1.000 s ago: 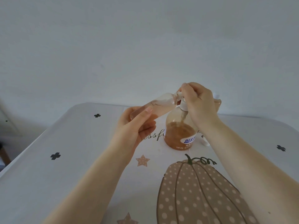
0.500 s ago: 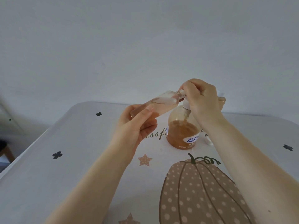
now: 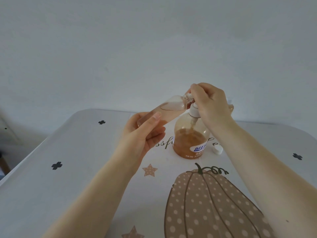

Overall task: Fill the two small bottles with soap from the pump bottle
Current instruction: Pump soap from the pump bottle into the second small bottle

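left fingers (image 3: 155, 120): small bottle (image 3: 164, 110), part-full | pump bottle (image 3: 190, 138): half-full

The small bottle (image 3: 159, 114) I hold is clear, with pale amber soap inside. The pump bottle (image 3: 190, 138) is clear too, holding darker orange-brown soap, with a white pump collar and a white label printed in blue. The worktop (image 3: 77, 169) is white with black clovers, tan dotted stars and a brown, white-dotted pumpkin (image 3: 211, 203). A white cap (image 3: 217, 149) lies there.

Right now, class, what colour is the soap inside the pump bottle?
Orange-brown, seen in the head view through the clear pump bottle.
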